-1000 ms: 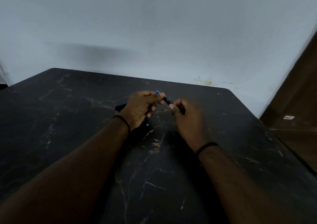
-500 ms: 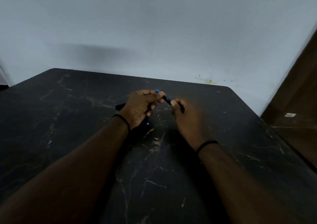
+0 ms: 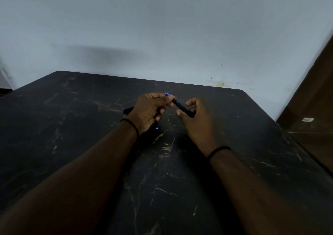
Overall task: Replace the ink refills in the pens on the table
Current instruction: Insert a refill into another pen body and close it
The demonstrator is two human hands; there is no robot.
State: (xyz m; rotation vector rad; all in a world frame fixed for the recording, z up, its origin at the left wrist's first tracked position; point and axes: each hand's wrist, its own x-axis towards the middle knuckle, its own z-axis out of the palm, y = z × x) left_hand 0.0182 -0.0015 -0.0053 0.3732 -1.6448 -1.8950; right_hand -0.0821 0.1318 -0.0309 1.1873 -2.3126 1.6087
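A black pen (image 3: 181,107) with a blue end sticking out past my fingers is held above the middle of the dark marble table (image 3: 72,126). My left hand (image 3: 149,111) grips its blue end between thumb and fingers. My right hand (image 3: 196,121) is at the pen's other end, thumb and forefinger spread apart around the barrel, the lower end resting in its fingers. A second dark pen (image 3: 128,110) lies on the table behind my left hand, mostly hidden. A small blue spot (image 3: 157,128) shows under my left palm.
The table's far edge meets a pale wall (image 3: 162,36). A brown wooden panel (image 3: 313,108) stands to the right, past the table's right edge. Both my wrists wear thin black bands.
My right thumb and forefinger have spread apart on the pen barrel, where before they pinched it. More of the black barrel now shows between the two hands.
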